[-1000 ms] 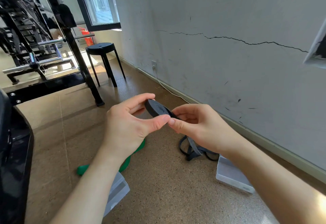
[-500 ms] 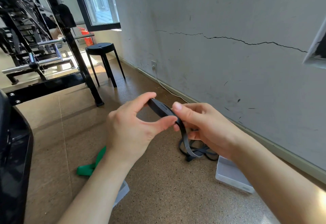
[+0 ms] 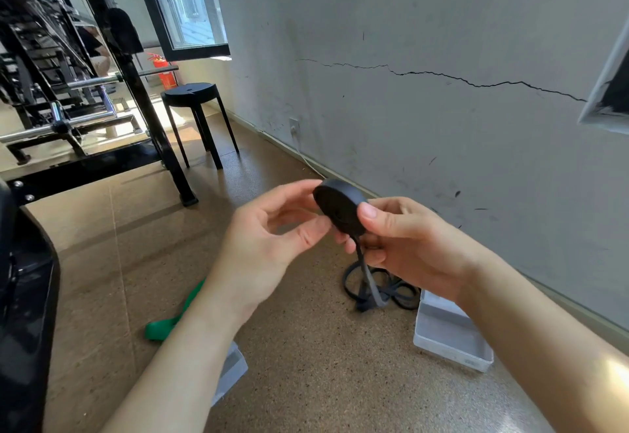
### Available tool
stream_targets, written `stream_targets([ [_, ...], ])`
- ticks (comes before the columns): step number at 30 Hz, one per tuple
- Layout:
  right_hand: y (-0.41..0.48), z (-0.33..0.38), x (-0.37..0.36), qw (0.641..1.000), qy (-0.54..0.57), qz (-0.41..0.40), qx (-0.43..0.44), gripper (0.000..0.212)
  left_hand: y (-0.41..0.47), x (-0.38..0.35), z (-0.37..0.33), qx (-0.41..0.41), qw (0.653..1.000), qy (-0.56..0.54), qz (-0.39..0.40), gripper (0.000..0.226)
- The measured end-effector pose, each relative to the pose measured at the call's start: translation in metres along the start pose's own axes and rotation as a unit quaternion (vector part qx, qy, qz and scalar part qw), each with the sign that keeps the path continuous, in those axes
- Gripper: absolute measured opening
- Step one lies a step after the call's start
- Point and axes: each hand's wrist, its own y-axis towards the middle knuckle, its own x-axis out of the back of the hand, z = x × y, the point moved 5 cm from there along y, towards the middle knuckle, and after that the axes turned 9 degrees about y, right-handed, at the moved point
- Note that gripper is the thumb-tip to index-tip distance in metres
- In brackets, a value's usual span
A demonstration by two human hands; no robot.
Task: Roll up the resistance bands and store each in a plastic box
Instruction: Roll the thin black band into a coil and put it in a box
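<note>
band roll on edge, tail down

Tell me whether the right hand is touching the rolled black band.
Touching. The head view shows the right hand with its thumb pressed on the rim of the rolled black band, fingers curled behind it.

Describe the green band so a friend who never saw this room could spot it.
Start at the cracked grey wall and drop to the speckled brown floor. Left of the person's left forearm lies the green band, a flat strip partly hidden behind that arm. It is the only green thing; the black band is held by the left hand and right hand.
</note>
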Motion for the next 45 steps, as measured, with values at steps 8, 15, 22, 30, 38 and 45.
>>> stream_targets([
  [8,0.002,-0.007,-0.010,0.990,0.089,0.107,-0.030,0.067,0.002,0.001,0.004,0.004,0.985,-0.166,0.054,0.031],
  [15,0.003,-0.005,-0.011,0.995,0.021,0.089,-0.028,0.072,0.000,0.005,0.000,-0.018,0.995,-0.099,-0.010,0.023],
  [22,-0.004,0.015,0.005,0.943,-0.326,-0.060,0.013,0.047,0.002,0.028,0.003,0.004,0.996,0.025,-0.088,0.032],
  [30,-0.001,0.014,-0.001,0.913,-0.389,-0.111,0.050,0.028,0.002,0.035,0.000,0.021,0.974,0.205,-0.095,0.031],
  [38,0.001,0.012,-0.006,0.916,-0.357,-0.150,0.106,0.016,0.000,0.031,-0.007,-0.030,0.947,0.310,-0.074,0.034],
  [45,0.002,0.006,-0.002,0.952,-0.158,-0.228,0.130,0.016,0.001,0.010,0.003,0.054,0.995,-0.069,-0.052,0.042],
])
